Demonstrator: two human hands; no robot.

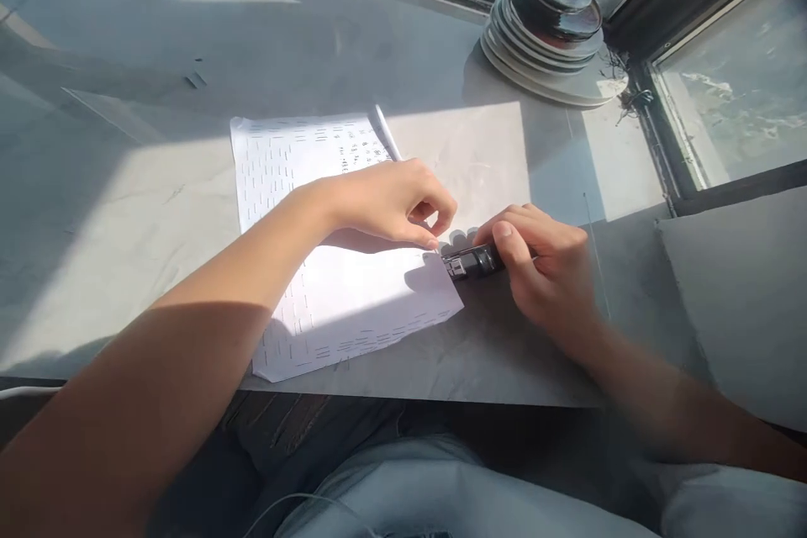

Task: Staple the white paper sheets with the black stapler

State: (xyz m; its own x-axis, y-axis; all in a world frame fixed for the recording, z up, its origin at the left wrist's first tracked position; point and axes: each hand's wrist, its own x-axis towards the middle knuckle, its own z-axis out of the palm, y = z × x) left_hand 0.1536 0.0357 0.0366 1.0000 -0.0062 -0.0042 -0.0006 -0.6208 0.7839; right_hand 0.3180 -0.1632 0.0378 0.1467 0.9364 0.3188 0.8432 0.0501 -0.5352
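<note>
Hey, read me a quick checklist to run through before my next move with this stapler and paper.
1. Stapler in the right hand: ok, gripped, with its front end at the paper's right edge.
2. Paper on the table: ok, lying there, marked with many short dashes.
3. Left hand well away from the stapler: not ok, its fingertips are right by the front end.
4. Paper between the stapler's jaws: cannot tell, too small.
5. Pen apart from the stapler: ok, at the paper's far edge.
6. Stacked dishes out of the way: ok, in the far right corner.
</note>
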